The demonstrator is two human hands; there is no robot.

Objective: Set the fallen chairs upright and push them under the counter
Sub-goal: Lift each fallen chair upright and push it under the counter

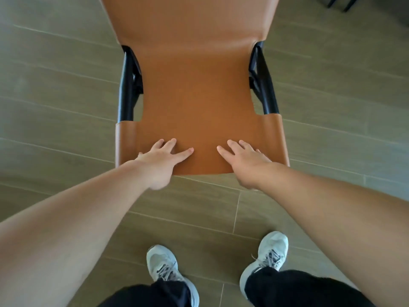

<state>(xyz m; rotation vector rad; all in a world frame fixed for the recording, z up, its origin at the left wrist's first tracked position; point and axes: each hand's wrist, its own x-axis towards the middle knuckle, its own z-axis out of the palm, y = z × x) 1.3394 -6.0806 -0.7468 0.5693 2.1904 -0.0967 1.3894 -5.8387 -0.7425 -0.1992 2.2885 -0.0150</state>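
2 hands on a tan chair [199, 96] with a black frame, standing on the tiled floor [66, 107] just ahead of the person's shoes [164, 265].
Both arms reach forward; the left hand [163, 159] and right hand [245, 161] rest near each other on the backrest's near edge, fingers straight and spread flat, clasping nothing.

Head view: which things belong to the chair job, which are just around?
Job: chair; left hand and right hand, both flat on its brown leather.
Just around: floor tiles; grey shoes; dark legs at top right, too cropped to identify.
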